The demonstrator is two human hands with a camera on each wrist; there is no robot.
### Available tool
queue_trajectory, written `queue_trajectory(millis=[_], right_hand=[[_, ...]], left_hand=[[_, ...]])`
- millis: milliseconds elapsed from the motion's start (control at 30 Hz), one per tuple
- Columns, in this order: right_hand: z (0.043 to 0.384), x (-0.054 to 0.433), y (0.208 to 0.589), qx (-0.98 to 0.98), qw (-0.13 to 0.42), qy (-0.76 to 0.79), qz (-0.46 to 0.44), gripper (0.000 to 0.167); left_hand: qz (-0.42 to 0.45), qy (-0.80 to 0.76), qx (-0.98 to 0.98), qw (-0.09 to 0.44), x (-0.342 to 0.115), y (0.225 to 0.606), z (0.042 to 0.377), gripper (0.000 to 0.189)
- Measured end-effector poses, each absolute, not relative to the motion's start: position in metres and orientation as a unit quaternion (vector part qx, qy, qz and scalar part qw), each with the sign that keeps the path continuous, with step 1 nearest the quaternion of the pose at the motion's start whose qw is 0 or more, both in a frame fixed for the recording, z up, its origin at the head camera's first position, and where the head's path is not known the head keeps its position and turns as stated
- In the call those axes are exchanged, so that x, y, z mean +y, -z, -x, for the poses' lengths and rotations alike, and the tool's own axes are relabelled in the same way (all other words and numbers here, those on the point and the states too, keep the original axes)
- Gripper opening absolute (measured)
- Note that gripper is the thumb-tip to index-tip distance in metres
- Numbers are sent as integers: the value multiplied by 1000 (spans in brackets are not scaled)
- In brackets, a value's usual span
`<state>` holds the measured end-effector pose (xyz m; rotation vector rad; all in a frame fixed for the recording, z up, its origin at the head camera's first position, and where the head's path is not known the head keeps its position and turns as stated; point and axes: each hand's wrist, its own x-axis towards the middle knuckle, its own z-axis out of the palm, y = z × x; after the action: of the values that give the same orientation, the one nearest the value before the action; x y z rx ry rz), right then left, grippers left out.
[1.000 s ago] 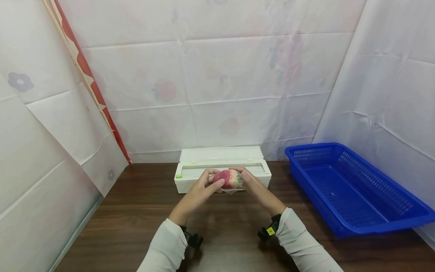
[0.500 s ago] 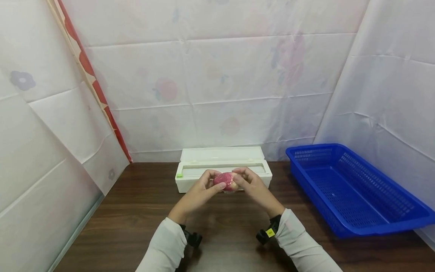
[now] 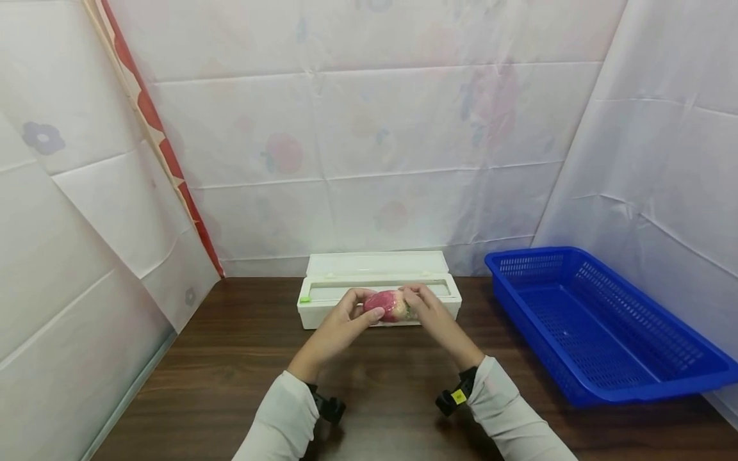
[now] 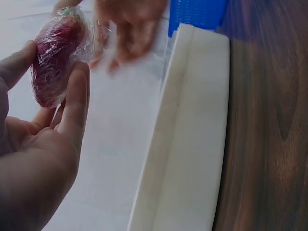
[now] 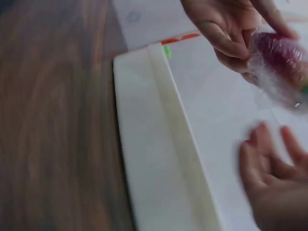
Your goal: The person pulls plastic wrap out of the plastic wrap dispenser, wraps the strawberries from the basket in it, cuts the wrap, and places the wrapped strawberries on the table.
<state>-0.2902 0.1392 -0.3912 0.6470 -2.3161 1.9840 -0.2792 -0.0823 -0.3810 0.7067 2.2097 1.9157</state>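
A red fruit (image 3: 380,305) with a yellowish, green-tipped end is wrapped in clear cling film. My left hand (image 3: 339,326) grips its left end between thumb and fingers, above the table. In the left wrist view, the wrapped fruit (image 4: 57,57) shows crinkled film, loose at one side. Close to the fruit's right end is my right hand (image 3: 435,323). Its blurred fingers look relaxed and apart from the fruit in the right wrist view, where the hand (image 5: 276,178) holds nothing. Behind both hands stands a long white box (image 3: 314,315) with its lid raised and a green tab at its left.
To the right, a blue perforated plastic basket (image 3: 576,320) stands on the dark wooden table (image 3: 242,365). White printed sheeting (image 3: 357,128) hangs behind and at both sides. Each wrist carries a small black camera.
Half a second ago my right fingers covered the fruit's right end; they have since drawn back to the right, and the yellowish, green end shows again. My left hand keeps its grip.
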Motion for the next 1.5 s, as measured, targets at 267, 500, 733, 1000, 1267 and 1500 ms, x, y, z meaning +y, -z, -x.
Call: queue_trajectory(millis=[267,500,733,1000,1267,1500], right_hand=[[289,133,400,-628,-164,-705,-286,75],[288,136,400,-600,-179,-731,-271,55],[293,148,394,-667,-182,-656,-302,51],[295,156,387,-781,-118,-535,-301,42],[286,145,384,-854,42,-466,-229,32],[283,138,385,-859,200,-421,-214,23]], left_hand=[[-242,-608,754,56,-81,385,280,45],[-247,-605,755,53,-80,386,281,42],[-248,-593,765,48,-79,385,280,39],[-248,-563,788,33,-79,384,278,41],[-243,-530,813,-2,-78,386,280,50],[-287,-506,813,-29,-80,386,280,64]])
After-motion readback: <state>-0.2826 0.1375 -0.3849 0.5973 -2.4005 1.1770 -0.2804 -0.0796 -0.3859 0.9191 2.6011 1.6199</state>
